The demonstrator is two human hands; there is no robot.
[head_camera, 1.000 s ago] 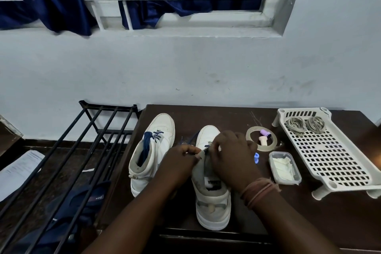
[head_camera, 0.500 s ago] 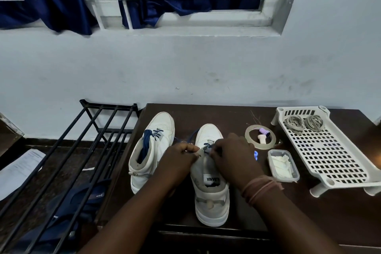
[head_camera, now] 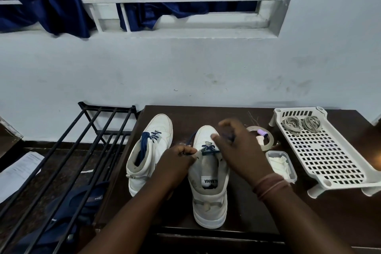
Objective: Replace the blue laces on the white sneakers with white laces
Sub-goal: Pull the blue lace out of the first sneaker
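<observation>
Evidently, the limp, thin blue lace (head_camera: 209,149) is pinched by the left hand (head_camera: 177,158) and right hand (head_camera: 237,146), best drawn near the eyelets.

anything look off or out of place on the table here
Nothing spilled or damaged. The left sneaker leans over sideways instead of standing flat, its blue lace hanging loose. The right sneaker sits upright between the hands, only a couple of crossings of blue lace remaining near the toe.

Left hand (head_camera: 179,158), right hand (head_camera: 237,146) pinch blue lace (head_camera: 209,149) on near sneaker (head_camera: 210,187); table (head_camera: 257,208).
</observation>
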